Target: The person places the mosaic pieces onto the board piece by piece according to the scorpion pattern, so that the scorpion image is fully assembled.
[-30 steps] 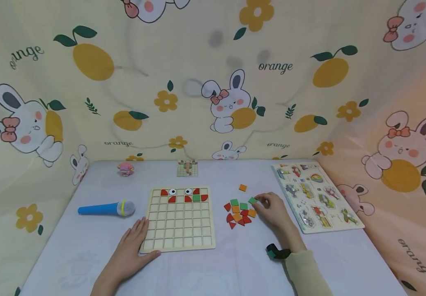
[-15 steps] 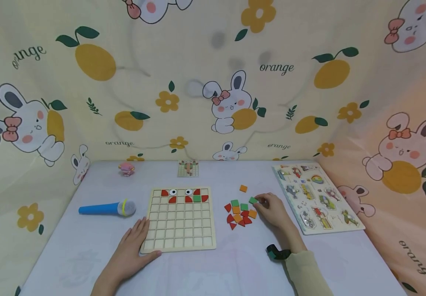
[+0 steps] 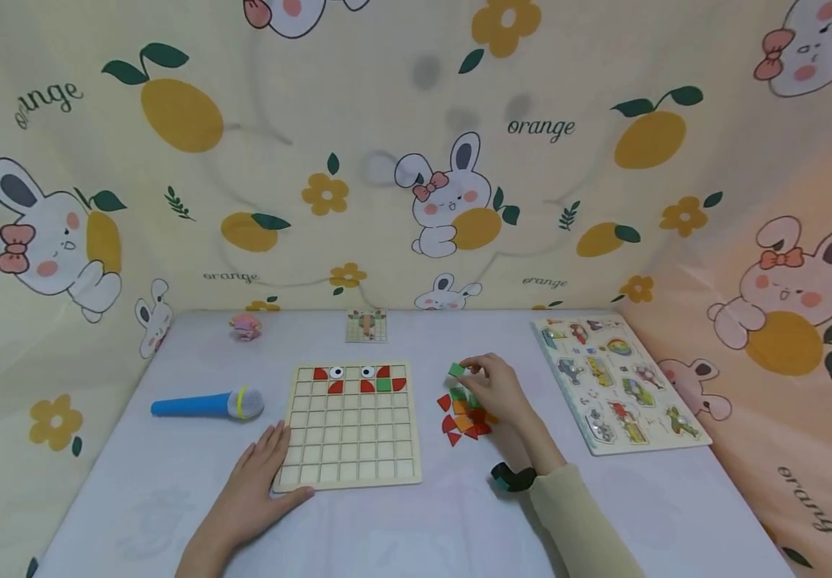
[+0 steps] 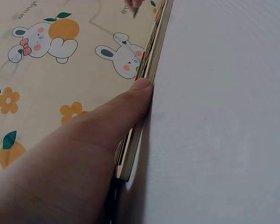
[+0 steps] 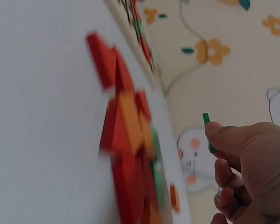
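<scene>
The left hand (image 3: 257, 478) rests at the grid board's (image 3: 355, 449) left edge, fingers straight, thumb against the near edge, wide apart from them. An uneven push there could slide or tip the board, jolting the 2 eye tiles (image 3: 336, 373), 5 red tiles (image 3: 399, 385) and 1 green tile (image 3: 384, 385) in its far 2 rows out of their cells.

Right of the board, the loose pieces (image 3: 463, 422) lie heaped, some overlapping; the black wrist device (image 3: 513, 478) or the sleeve (image 3: 574, 506), if lowered, could sweep them about. Left of the board, the microphone (image 3: 192, 405) could roll if nudged.

Just off the board's far right corner, the right hand (image 3: 495, 389) pinches a green square (image 3: 456, 370) between thumb and finger, apparently raised clear. The thin piece offers little to grip, so it could twist or drop.

Beyond the board, the pattern card (image 3: 367, 327) could shift if an overlong reach brushes it.
</scene>
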A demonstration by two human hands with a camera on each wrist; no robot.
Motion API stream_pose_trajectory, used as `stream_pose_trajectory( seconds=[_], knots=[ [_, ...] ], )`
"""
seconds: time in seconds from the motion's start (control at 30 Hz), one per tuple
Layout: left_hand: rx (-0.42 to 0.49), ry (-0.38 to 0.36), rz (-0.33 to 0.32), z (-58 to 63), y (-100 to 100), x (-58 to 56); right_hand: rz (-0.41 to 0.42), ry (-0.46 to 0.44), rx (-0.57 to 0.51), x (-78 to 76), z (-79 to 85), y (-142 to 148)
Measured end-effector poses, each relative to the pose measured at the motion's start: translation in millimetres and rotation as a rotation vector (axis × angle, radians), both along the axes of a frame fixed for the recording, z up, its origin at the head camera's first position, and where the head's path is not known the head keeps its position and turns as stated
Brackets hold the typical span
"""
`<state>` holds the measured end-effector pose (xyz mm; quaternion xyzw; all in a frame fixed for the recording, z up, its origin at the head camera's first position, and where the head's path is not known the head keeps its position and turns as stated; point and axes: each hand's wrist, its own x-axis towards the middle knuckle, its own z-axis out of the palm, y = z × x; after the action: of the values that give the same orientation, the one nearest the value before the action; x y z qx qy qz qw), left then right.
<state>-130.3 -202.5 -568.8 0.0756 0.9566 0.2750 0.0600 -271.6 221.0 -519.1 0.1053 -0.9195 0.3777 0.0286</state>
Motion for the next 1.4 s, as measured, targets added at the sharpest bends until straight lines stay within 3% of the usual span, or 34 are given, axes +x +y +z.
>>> stream_pose_trajectory(
  seconds=[0.2,0.57,0.9,1.1,1.4],
  knots=[
    [-0.012,-0.017,-0.001,0.5,-0.9,-0.4,0.027,0.017,-0.033,-4.0,-3.6,-36.7],
    [-0.01,-0.027,0.003,0.7,-2.6,1.2,0.184,0.041,-0.044,-5.9,-6.7,-105.4],
    [-0.015,-0.017,0.003,0.0,-1.9,-0.1,0.279,0.035,-0.045,-10.6,-7.9,-145.7],
    [-0.016,-0.014,0.001,0.8,-1.1,-1.3,0.282,0.035,-0.033,-13.4,-6.0,-163.5],
    [-0.003,0.008,-0.006,3.6,-2.0,2.0,0.319,0.061,0.093,-17.2,-11.3,-194.7]
  ],
)
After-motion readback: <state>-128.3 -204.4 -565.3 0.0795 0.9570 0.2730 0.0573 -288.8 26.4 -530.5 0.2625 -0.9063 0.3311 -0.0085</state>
